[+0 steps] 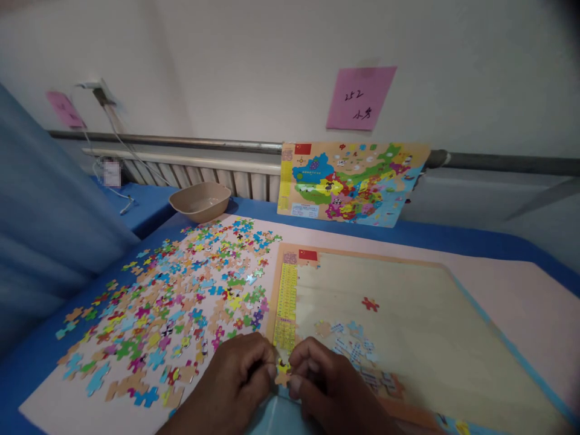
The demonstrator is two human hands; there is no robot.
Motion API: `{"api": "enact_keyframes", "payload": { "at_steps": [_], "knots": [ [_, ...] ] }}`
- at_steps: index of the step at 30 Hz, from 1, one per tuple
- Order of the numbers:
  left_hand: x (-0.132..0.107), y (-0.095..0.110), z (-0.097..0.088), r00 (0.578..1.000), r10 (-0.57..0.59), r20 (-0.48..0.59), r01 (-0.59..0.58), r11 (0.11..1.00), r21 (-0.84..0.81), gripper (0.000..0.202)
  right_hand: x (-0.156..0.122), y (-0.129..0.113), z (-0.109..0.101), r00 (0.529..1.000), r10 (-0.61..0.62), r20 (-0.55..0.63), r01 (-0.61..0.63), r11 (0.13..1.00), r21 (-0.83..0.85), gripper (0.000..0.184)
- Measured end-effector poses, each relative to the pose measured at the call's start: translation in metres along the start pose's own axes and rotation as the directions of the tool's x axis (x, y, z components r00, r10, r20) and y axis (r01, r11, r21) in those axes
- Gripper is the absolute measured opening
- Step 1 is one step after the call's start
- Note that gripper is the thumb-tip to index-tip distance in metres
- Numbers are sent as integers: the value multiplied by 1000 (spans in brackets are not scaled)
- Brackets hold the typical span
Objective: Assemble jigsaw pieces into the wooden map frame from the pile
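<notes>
At the near left corner of the puzzle board, my left hand and my right hand face each other with curled fingers. Between their fingertips is a small yellow and orange jigsaw piece, touched from both sides. Just beyond it runs the assembled yellow strip along the board's left side, with a red flag section at the top corner. A red piece lies alone on the bare board. Light blue printed pieces lie in a loose group beyond my right hand.
Many loose jigsaw pieces cover the pink sheet to the left. A beige basin stands at the back. The map picture leans against the rail. A blue curtain hangs at the left.
</notes>
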State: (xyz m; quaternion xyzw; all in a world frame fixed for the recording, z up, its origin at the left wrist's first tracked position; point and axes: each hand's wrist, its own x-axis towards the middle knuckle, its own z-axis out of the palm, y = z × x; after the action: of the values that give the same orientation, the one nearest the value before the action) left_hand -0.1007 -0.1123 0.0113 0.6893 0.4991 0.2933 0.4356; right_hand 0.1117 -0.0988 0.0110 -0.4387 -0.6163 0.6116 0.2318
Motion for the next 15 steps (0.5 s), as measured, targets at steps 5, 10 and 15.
{"api": "enact_keyframes", "payload": {
  "at_steps": [5,10,15],
  "knots": [
    [1,-3,3,1000,-8,16,9,999,-43,18,-1,4,3,999,-35,-12,34,999,-38,16],
    [2,-2,-6,999,-21,-47,17,997,-77,18,-1,7,1,994,-111,1,109,979,-171,13],
    [-18,-15,-56,844,-255,-471,139,954,-267,27,0,30,-3,927,-336,166,366,720,-589,15]
  ]
}}
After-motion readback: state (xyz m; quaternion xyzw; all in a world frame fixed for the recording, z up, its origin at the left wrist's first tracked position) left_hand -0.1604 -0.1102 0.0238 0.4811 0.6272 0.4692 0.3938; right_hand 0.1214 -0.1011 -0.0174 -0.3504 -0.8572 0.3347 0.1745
